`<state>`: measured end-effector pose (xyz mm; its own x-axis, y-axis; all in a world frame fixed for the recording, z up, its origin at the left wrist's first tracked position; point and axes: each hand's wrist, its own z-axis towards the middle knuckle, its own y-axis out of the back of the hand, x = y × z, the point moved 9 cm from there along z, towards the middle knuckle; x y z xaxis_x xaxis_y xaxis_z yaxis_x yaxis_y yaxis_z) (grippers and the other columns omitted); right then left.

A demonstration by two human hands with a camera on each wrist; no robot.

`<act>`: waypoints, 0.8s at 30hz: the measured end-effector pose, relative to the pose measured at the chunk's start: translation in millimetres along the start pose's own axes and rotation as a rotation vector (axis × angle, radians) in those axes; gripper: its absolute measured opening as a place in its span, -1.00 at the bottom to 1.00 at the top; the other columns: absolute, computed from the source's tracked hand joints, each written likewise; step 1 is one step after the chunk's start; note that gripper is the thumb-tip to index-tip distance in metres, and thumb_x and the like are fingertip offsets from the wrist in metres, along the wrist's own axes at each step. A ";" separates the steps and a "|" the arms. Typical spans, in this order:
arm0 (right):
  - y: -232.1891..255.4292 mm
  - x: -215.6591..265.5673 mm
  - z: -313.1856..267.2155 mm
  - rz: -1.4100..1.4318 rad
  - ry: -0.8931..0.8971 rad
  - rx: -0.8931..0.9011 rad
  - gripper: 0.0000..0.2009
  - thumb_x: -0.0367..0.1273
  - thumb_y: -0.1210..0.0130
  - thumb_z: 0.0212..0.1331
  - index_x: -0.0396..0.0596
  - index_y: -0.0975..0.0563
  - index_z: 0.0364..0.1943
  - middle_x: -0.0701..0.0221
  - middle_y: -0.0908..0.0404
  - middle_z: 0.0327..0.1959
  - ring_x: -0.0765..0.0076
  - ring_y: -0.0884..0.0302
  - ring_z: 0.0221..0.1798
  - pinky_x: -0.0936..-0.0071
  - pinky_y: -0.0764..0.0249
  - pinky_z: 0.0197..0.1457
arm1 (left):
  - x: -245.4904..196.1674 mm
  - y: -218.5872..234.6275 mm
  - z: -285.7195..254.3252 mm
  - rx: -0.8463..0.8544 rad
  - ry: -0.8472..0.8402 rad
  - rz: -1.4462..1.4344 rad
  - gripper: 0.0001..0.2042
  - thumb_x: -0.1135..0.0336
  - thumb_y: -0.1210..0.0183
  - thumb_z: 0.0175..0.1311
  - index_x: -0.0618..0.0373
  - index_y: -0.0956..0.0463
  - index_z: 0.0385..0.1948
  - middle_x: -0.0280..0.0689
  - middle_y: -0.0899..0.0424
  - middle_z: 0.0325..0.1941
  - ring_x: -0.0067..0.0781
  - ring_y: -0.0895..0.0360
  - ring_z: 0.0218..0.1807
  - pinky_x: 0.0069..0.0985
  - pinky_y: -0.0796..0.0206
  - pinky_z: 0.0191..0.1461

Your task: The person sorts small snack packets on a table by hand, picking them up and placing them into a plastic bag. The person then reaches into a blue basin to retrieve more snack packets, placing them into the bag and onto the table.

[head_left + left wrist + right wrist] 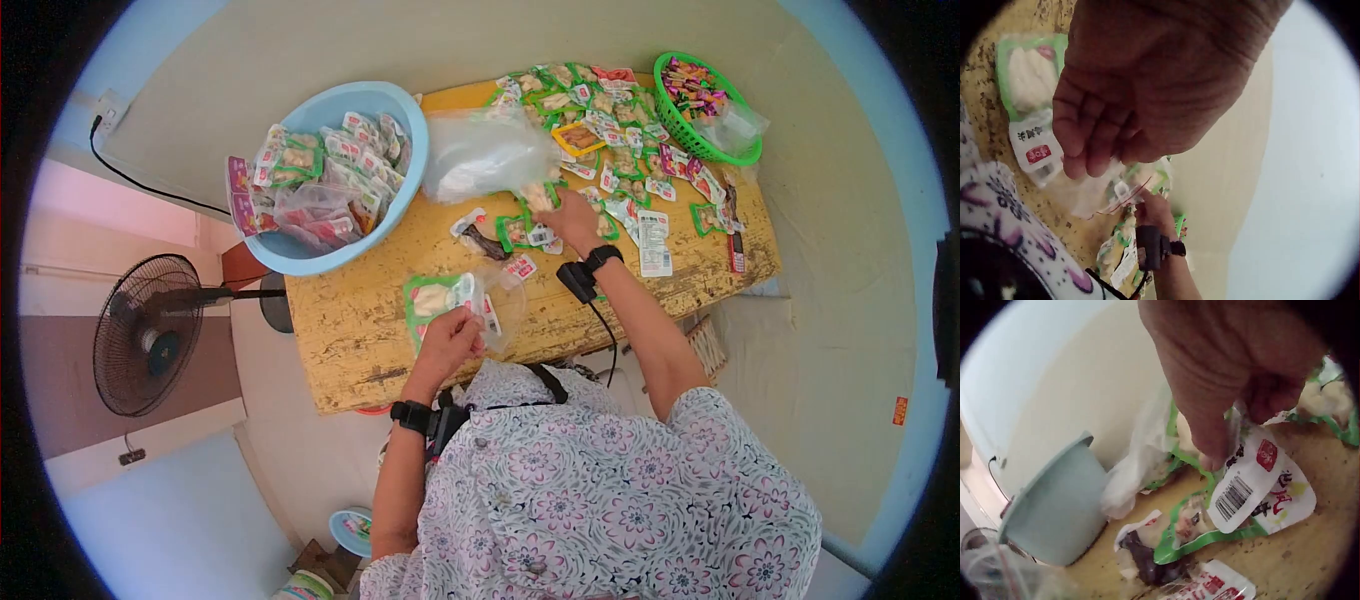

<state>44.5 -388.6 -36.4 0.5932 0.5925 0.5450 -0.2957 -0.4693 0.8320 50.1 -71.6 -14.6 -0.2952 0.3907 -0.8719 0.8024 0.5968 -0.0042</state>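
Observation:
Near the table's front edge, the left hand (450, 345) pinches a clear plastic bag (508, 305), its curled fingers also showing in the left wrist view. Beside and partly under that hand lies a green-edged packet (430, 298) with pale food inside. Farther back, the right hand (574, 222) grips a green-and-white packet (538, 194); in the right wrist view its thumb and fingers close on the packet's white top. Below these fingers, another green-edged packet (1191, 525) and a dark-filled packet (1154, 553) lie on the wood.
A blue basin (415, 150) full of packets stands at the table's left. Stacked clear bags (485, 150) lie at the back, beside many scattered packets (625, 130). A green basket (672, 118) with purple-wrapped items is at the back right. A fan (150, 335) stands left of the table (350, 350).

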 end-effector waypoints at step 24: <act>35.4 87.7 -205.7 0.285 0.664 -0.055 -0.65 -0.61 -0.16 -0.23 -0.07 -0.58 -0.23 0.35 -0.60 -0.20 0.09 -0.52 -0.09 0.30 -0.48 -0.03 | 13.9 -14.3 -0.3 0.047 0.186 -0.421 -0.69 0.14 -0.02 0.47 0.25 -0.46 -0.06 -0.19 -0.65 -0.21 -0.34 -0.67 -0.31 -0.37 -0.65 -0.25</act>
<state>-67.9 -218.6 62.0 -0.0876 0.7331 0.6744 -0.4190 -0.6413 0.6428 34.3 -74.5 -26.5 -0.6850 0.2428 -0.6869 0.6140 0.6999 -0.3649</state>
